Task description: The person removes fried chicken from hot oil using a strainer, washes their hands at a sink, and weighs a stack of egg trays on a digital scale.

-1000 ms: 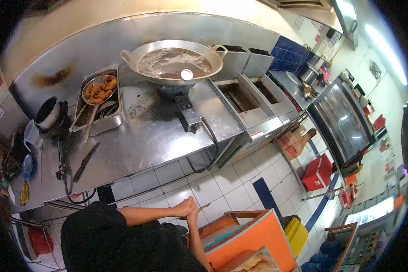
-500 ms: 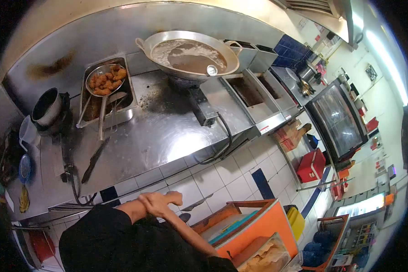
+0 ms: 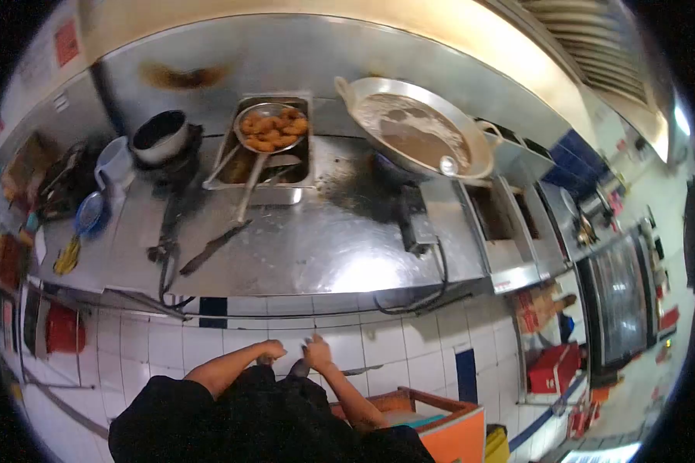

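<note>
My left hand (image 3: 270, 351) is in front of my body below the counter edge, its fingers curled in and nothing visible in them. A short gap away, my right hand (image 3: 316, 354) is held up with fingers partly apart and empty. Past both hands is the steel counter (image 3: 301, 258). A long-handled strainer (image 3: 252, 181) filled with browned fried pieces (image 3: 272, 130) rests across a rectangular metal pan (image 3: 310, 166). To its right stands a wide wok (image 3: 479, 154) of brown, foamy oil (image 3: 417, 131), with a small round disc (image 3: 448, 165) at its near rim.
A dark pot (image 3: 161, 139) sits on a burner at left, beside a white jug (image 3: 116, 163) and a blue-rimmed sieve (image 3: 90, 212). Black hoses hang along the counter front. An orange-sided cart (image 3: 455, 438) stands close on my right; a red cooler (image 3: 554, 367) is farther off.
My right hand has let go of my left forearm, and the two hands are now apart. The view has turned left, so the counter appears more level and shifted right.
</note>
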Demonstrator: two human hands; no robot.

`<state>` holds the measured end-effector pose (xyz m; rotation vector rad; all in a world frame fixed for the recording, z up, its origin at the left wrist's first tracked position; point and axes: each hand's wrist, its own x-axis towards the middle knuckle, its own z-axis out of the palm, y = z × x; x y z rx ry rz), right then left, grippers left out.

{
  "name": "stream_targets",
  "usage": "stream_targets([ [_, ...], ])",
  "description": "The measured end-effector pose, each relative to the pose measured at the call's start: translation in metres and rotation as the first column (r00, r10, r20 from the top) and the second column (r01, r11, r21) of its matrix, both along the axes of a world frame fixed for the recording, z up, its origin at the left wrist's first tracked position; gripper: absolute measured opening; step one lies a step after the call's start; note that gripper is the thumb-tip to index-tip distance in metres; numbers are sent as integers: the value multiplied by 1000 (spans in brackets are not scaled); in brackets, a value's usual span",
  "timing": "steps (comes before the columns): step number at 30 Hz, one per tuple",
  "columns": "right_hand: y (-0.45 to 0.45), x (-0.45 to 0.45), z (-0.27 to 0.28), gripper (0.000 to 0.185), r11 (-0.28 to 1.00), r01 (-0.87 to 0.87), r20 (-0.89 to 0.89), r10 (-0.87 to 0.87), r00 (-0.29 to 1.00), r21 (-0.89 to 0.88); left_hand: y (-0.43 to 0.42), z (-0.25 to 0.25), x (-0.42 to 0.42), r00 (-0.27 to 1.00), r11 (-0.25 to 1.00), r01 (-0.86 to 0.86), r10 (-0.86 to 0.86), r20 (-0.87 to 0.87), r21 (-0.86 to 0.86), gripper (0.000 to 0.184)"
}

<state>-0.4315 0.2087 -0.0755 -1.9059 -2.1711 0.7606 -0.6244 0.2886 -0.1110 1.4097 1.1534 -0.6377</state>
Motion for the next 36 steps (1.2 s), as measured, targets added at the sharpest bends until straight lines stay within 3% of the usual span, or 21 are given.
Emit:
stream_targets([
  [1, -4, 8, -11, 29, 980, 78, -62, -91, 994, -182, -4, -46, -34, 875, 868, 462, -479, 63, 183, 21],
  [2, -4, 2, -11, 29, 984, 28, -65, -40, 997, -173, -7, -85, -65, 581, 521, 720, -814, 13, 458, 20],
  [3, -9, -5, -9, 33, 974, -20, -164, -18, 986, -225, -20, -81, -86, 842, 769, 522, -534, -80, 369, 21],
  [4, -6, -14, 0, 36, 960, -79, -258, 7, 966, -270, -30, -74, -105, 966, 923, 226, -171, -194, 312, 23],
  [7, 14, -100, 100, 39, 961, -269, -545, 194, 816, -61, -33, -72, -149, 976, 956, -117, 161, -147, 268, 24],
  [8, 18, -126, 141, 40, 905, -406, -591, 398, 701, 127, -34, -63, -156, 938, 919, -317, 340, -66, 235, 25],
  [9, 24, -159, 147, 37, 813, -513, -626, 556, 547, 274, -35, -51, -161, 836, 819, -546, 546, 52, 178, 26],
  [10, 21, -183, 177, 41, 762, -624, -667, 557, 494, 174, -34, -35, -167, 655, 657, -750, 725, 212, 73, 26],
  [13, 4, -246, 212, 53, 669, -688, -704, 631, 326, 281, -13, 21, -194, 125, 253, -943, 870, 478, -215, 28],
  [16, 1, -290, 247, 68, 343, -863, -662, 749, 13, 371, 33, -10, -241, 110, 129, -988, 976, 189, -89, 30],
  [17, -7, -305, 259, 68, 317, -876, -660, 751, -1, 363, 40, -42, -268, 80, 101, -990, 978, 194, -99, 30],
  [18, -17, -320, 269, 64, 351, -903, -780, 625, 28, 248, 37, -71, -302, 429, 381, -902, 839, 334, 203, 31],
  [20, -26, -361, 274, 61, 342, -932, -872, 484, 68, 117, 36, -49, -324, 383, 353, -896, 921, 65, 270, 32],
  [21, -26, -395, 274, 60, 184, -977, -877, 445, 182, -110, 33, -24, -345, 360, 329, -905, 930, 75, 269, 32],
  [23, -26, -443, 274, 60, -10, -935, -848, 424, 317, -354, 8, 1, -372, 761, 658, -571, 648, 17, 491, 29],
  [24, -19, -465, 275, 59, 19, -996, -762, 645, -51, 83, -7, 60, -375, 660, 587, -629, 749, -48, 510, 29],
  [26, 2, -513, 250, 58, -89, -859, -469, 807, -359, 505, -26, 61, -407, 697, 620, -566, 712, -86, 543, 30],
  [28, 16, -550, 202, 58, -72, -985, -611, 777, -155, 158, -48, 41, -438, 703, 623, -539, 704, -106, 567, 31],
  [33, -62, -610, 279, 35, -3, -946, -690, 683, -238, 323, -81, 30, -519, 622, 567, -569, 770, -139, 596, 34],
  [35, -79, -631, 338, 37, -250, -903, -682, 593, -428, 349, -90, 61, -555, 582, 582, -602, 789, -200, 547, 37],
  [36, -80, -647, 339, 37, -266, -897, -687, 578, -441, 353, -94, 60, -574, 554, 539, -628, 816, -163, 561, 35],
])
